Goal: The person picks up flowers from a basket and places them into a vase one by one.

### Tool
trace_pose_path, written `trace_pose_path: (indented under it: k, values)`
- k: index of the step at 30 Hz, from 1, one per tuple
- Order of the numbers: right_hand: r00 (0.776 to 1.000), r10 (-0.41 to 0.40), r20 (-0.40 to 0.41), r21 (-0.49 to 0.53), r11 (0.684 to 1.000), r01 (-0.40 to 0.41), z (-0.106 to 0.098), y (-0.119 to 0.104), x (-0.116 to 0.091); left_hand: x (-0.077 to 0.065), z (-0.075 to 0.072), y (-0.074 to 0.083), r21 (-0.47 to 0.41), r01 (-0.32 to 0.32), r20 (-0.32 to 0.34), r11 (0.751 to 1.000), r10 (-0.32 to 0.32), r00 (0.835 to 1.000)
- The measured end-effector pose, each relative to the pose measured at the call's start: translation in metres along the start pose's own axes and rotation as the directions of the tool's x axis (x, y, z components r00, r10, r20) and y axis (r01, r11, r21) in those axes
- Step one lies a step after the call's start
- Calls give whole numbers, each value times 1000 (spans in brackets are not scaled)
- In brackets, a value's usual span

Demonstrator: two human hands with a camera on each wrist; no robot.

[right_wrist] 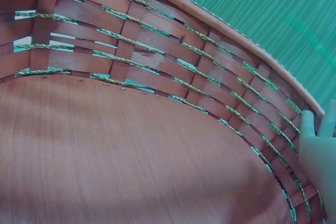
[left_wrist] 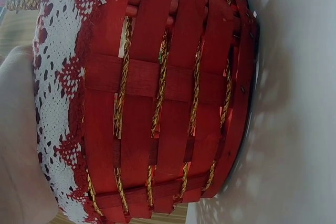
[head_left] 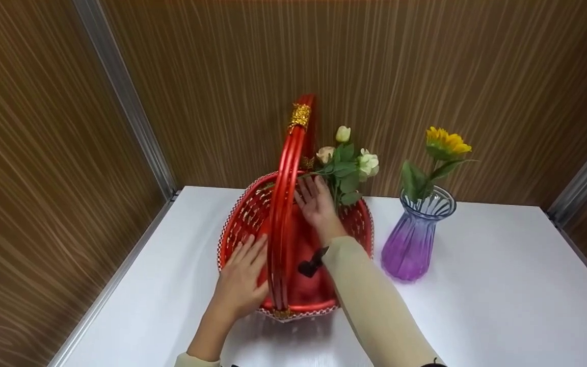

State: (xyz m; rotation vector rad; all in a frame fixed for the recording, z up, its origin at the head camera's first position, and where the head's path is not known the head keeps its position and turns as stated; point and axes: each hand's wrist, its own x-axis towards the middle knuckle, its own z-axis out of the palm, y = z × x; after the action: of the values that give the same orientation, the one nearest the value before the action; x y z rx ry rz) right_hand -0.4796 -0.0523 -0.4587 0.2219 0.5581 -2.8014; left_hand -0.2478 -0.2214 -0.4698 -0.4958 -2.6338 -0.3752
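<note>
Two hands work at a red woven basket with a lace-trimmed rim (head_left: 314, 307) in the head view. The right hand (head_left: 319, 206), fingers straight and spread, reaches inside it beside cream blooms on green leafy stems (head_left: 344, 165) at the basket's far right; it grips nothing visible, and contact is unclear. The left hand (head_left: 240, 285) rests straight-fingered over the basket's near-left rim. Right of the basket stands a blue-to-purple glass vase (head_left: 409, 250). The left wrist view shows a palm beside the basket's lace; the right wrist view, its flat floor. Likely the blooms are being settled; next calls for steadying the basket while adjusting stems.
</note>
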Motion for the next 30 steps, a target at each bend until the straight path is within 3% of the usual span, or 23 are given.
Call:
trace_pose_path:
  k: [5, 14, 22, 30]
  values:
    - [1000, -3, -10, -15, 1000, 3, 0, -3, 0, 2, 0, 2, -8, 7, 12, 1000, -7, 1000]
    - [997, 19, 69, -15, 1000, -18, 2, -7, -1, 6, 2, 2, -6, -9, -7, 1000, 9, 1000]
    - [1000, 20, 17, 66, 998, -21, 1, -7, -2, 2, 2, 2, -15, -1, -1, 1000, 1, 1000]
    - [994, 36, 105, 119, 992, -48, 5, -7, -5, 1, 0, 1, -7, -1, 7, 1000, 1, 1000]
